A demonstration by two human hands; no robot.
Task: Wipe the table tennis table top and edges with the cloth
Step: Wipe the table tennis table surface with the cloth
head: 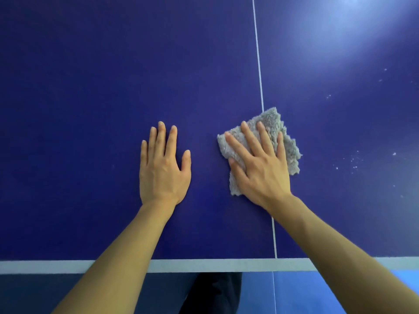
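The right hand [258, 165] is pressing flat, fingers spread, on the grey cloth [260, 146]; beside it, the left hand [163, 168] is lying open, empty, on the table [90, 87].

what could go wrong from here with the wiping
1. The white specks lie to the right of the cloth, which is bunched under the right hand; a sweep to the left would likely miss them.
2. The cloth is crumpled, so it may smear or push the specks along rather than lift them.
3. The left hand rests flat and bare on the table top and could leave prints there.
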